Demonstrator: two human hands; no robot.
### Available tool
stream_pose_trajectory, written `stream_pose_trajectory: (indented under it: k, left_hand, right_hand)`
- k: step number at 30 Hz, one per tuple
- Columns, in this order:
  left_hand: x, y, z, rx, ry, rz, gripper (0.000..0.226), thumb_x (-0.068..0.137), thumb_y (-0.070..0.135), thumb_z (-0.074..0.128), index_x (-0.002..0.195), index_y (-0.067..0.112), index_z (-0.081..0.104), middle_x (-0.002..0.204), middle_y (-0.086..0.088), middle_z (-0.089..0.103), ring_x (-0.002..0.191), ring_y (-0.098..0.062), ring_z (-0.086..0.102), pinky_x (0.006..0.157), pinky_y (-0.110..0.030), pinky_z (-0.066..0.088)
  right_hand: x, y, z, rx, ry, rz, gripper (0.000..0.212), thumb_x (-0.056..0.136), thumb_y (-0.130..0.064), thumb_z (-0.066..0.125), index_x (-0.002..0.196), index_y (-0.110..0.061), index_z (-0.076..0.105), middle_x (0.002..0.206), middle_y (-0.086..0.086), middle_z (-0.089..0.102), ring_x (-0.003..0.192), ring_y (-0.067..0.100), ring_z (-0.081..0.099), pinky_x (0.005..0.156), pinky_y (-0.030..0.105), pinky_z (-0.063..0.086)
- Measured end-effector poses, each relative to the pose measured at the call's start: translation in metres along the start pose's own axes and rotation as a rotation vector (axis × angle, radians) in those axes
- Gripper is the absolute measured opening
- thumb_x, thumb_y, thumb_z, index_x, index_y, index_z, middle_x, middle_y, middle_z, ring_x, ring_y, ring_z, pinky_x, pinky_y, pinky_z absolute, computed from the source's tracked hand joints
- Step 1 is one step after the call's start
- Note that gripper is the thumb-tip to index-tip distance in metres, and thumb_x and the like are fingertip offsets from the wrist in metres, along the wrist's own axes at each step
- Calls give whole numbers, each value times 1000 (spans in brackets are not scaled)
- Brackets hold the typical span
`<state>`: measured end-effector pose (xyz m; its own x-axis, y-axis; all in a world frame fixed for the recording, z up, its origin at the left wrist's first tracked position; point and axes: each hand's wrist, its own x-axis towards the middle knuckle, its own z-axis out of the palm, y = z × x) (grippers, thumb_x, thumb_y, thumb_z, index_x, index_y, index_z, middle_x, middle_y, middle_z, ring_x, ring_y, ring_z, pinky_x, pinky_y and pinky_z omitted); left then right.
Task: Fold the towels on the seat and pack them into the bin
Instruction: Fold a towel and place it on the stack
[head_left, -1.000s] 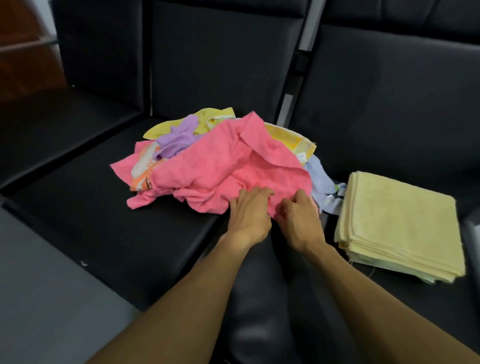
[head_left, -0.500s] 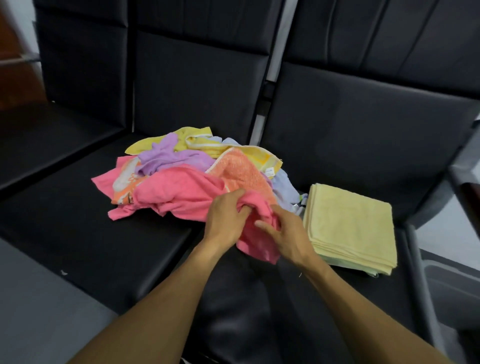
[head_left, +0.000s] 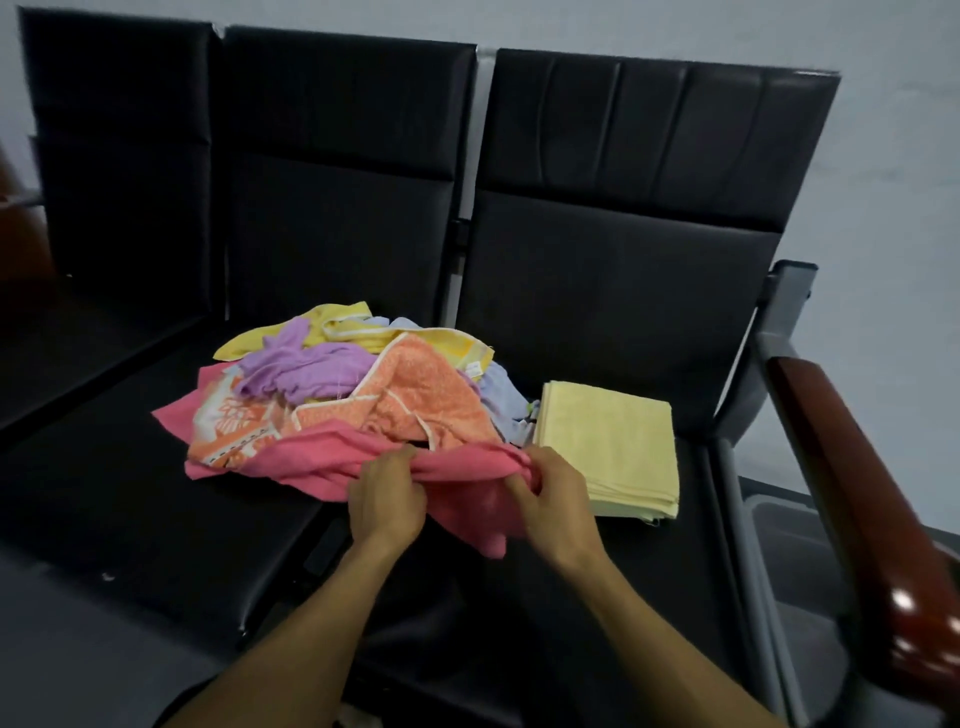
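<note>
A loose heap of towels lies on the black seat (head_left: 156, 519): an orange patterned towel (head_left: 415, 395), a purple one (head_left: 306, 366), a yellow one (head_left: 337, 322) and a pale blue one (head_left: 501, 389). At the heap's front edge is a pink towel (head_left: 322, 452). My left hand (head_left: 387, 493) and my right hand (head_left: 553, 493) each pinch its near edge, a short stretch of cloth pulled taut between them. A neatly folded stack of pale yellow towels (head_left: 608, 441) rests on the seat to the right. A grey bin (head_left: 779, 525) shows partly beyond the seat's right side.
Black backrests (head_left: 613, 208) rise behind the seats. A metal frame with a glossy brown wooden armrest (head_left: 857, 493) stands at the right, over the bin. Grey floor (head_left: 78, 649) lies at the lower left.
The pink towel has been dragged forward off the heap, uncovering the orange towel. My hands have moved apart along its edge. My view has tilted up and pulled back, showing the backrests and armrest.
</note>
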<state>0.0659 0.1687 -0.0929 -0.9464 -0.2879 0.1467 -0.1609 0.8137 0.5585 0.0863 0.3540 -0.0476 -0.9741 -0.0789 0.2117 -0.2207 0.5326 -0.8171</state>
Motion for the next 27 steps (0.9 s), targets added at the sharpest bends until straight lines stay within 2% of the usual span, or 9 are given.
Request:
stream_pose_trajectory:
  k: [5,9,10,13,17,20,22,24,27]
  left_hand:
    - [5,-3,-12,-468,-85,-64,35,80,-10,50,86,17,71,83,0,73,80,-16,67,68,-31,48]
    - [3,9,-1,-644,-360,37,39,68,12,56,102,17,73,100,3,76,98,-13,71,87,-38,58]
    - [4,10,3,-627,-395,62,45,66,15,58,108,15,72,103,2,76,100,-12,71,89,-38,58]
    - [3,15,10,-603,-365,106,44,76,11,71,119,13,65,111,1,72,99,-8,68,86,-32,55]
    - [2,10,18,-299,-214,159,73,71,39,86,130,24,47,128,0,42,119,-20,44,101,-35,39]
    - [2,-5,29,118,-342,-4,98,70,57,81,149,30,29,152,-8,22,142,-33,21,116,-49,22]
    - [5,-14,30,200,-302,-105,70,79,41,78,139,28,43,150,-12,29,142,-39,26,114,-57,27]
    - [10,-18,28,52,-120,-87,19,84,14,65,102,20,60,119,-9,57,118,-38,54,94,-50,46]
    - [12,-1,18,-382,-1,-56,27,88,-3,48,95,16,66,89,5,67,86,-18,64,71,-25,46]
  right_hand:
    - [27,-4,28,28,-9,84,14,100,-14,48,90,-12,57,92,6,62,86,21,57,66,28,41]
    - [45,-4,51,203,-83,313,24,105,-13,43,124,-10,57,108,1,60,101,17,57,82,28,44]
    - [48,-1,53,222,-85,360,26,105,-14,45,126,-7,59,108,3,61,101,21,60,82,32,46]
    - [54,12,50,160,-21,378,27,102,-14,46,98,-1,69,87,18,71,83,38,70,69,45,56]
    - [53,21,31,303,142,504,30,101,-13,47,78,-6,66,69,13,67,65,28,66,48,26,46]
    - [50,18,16,411,235,543,31,102,-15,46,79,-3,65,73,16,67,68,30,67,52,28,47]
    - [49,16,8,417,261,522,31,103,-15,45,81,-4,64,79,19,69,71,29,67,56,31,49]
    - [48,19,6,388,205,462,29,103,-18,45,86,-8,66,85,19,72,76,29,70,61,36,55]
    - [46,26,9,309,32,409,20,101,-17,48,99,-5,65,90,18,71,75,23,69,61,33,56]
